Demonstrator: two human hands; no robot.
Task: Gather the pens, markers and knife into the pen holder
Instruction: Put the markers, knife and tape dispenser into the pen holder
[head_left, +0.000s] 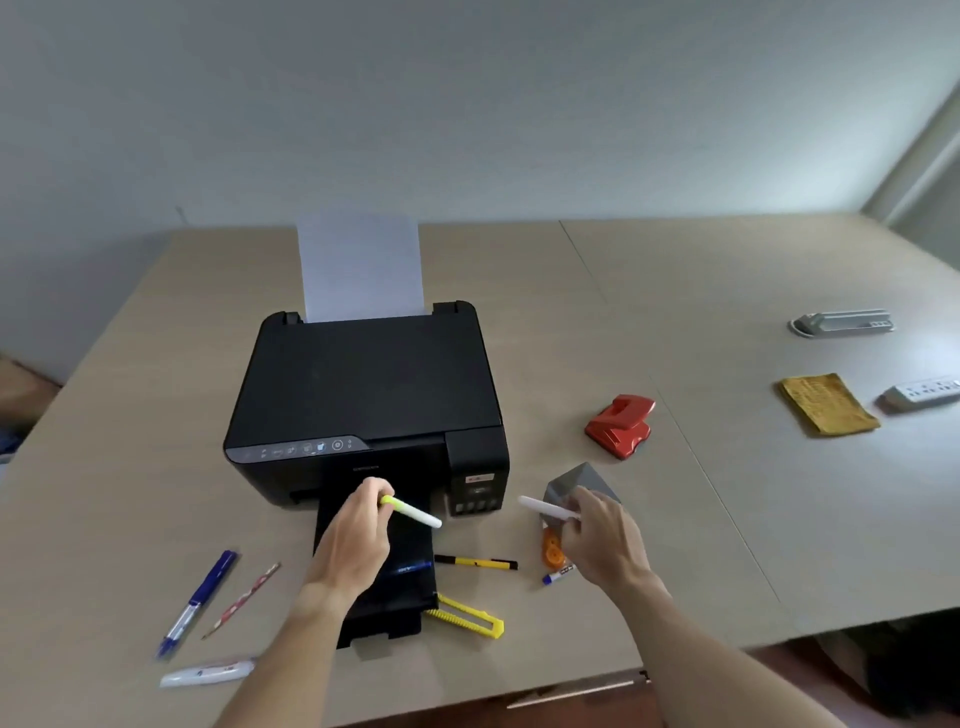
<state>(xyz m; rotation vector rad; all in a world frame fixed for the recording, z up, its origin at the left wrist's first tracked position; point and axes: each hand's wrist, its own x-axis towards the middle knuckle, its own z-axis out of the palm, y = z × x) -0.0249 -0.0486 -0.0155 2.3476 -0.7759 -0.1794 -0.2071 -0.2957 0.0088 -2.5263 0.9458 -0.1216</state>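
Holding a yellow-capped highlighter (410, 512) in my left hand (358, 535), I see its long axis slant from upper left down to the right, white end toward the grey pen holder (584, 480). My right hand (602, 540) grips a white marker (548, 507) lying nearly level, its tip pointing left, just in front of the holder. A yellow plastic knife (467, 616), a yellow-black pen (475, 563) and a blue pen (200, 603) lie flat on the smooth beige counter (675, 322) around the matte black printer (363, 395). A pale, plain wall stands behind.
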